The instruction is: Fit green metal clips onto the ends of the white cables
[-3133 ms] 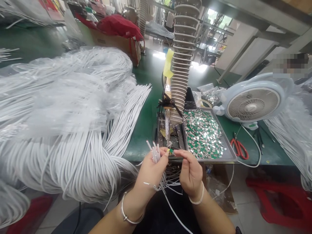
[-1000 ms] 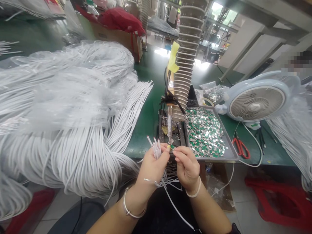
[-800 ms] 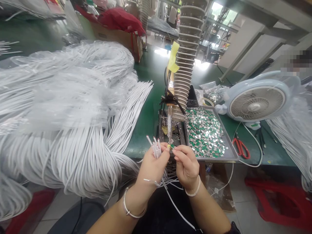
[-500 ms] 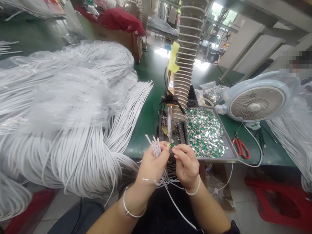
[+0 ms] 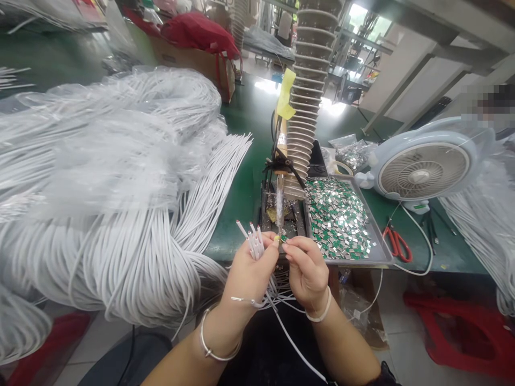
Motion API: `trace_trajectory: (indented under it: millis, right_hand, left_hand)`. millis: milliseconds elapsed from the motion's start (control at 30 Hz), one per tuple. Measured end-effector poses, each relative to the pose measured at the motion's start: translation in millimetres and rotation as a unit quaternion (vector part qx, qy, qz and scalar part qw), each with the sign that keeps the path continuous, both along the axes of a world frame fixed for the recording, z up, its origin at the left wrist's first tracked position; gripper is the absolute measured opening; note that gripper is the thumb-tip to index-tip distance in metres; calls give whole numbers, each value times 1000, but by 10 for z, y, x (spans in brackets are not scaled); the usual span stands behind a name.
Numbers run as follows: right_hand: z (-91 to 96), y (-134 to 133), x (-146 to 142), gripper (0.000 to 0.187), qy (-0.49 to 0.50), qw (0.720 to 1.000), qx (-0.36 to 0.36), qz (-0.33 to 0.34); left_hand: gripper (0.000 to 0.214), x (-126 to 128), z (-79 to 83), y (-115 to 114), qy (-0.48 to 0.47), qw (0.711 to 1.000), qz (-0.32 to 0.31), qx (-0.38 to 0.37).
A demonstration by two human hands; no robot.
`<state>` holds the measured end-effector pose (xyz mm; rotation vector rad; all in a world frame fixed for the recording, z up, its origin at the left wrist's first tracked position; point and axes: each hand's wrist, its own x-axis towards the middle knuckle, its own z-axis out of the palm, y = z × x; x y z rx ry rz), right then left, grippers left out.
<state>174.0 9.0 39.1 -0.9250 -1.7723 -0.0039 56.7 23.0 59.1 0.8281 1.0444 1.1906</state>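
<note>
My left hand [image 5: 250, 279] is closed around a bunch of white cables [image 5: 255, 246] whose reddish tips stick up above the fingers. Its thumb and forefinger pinch close beneath the tip of an upright soldering iron [image 5: 280, 206]. Facing it, my right hand [image 5: 309, 272] is closed in a pinch at a small green circuit board [image 5: 284, 237] just under the iron. The fingertips of both hands nearly meet there, and the exact contact is too small to make out. One loose cable end crosses my left wrist.
Large coils of white cable [image 5: 132, 252] fill the left side. A grey tray [image 5: 380, 249] of green-and-silver connector boards stands at right, beside red-handled cutters [image 5: 397, 244] and a fan [image 5: 424, 166]. A ribbed duct [image 5: 311, 80] hangs behind the iron. A red stool [image 5: 454, 332] stands below.
My left hand and its cable bunch have shifted slightly left. My right hand stays almost in place, still pinching under the iron tip.
</note>
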Motion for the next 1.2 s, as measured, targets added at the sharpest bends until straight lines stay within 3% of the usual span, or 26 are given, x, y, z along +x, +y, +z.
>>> trace_trajectory:
  millis: [500, 633, 900, 1033, 1200]
  right_hand:
    - [-29, -20, 37, 35, 3, 1000, -8, 28]
    - [-47, -46, 65, 36, 14, 999, -27, 41]
    - [12, -74, 55, 17, 38, 990, -132, -23]
    - [-14, -53, 54, 16, 32, 993, -113, -24]
    - [-38, -19, 37, 22, 51, 993, -105, 10]
  left_hand:
    - [17, -20, -63, -18, 23, 1000, 8, 5]
    - [16, -47, -112, -22, 36, 999, -18, 10]
    - [11, -166, -115, -23, 130, 985, -96, 58]
    - [14, -203, -45, -5, 195, 970, -126, 65]
    - [14, -221, 37, 20, 195, 963, -170, 73]
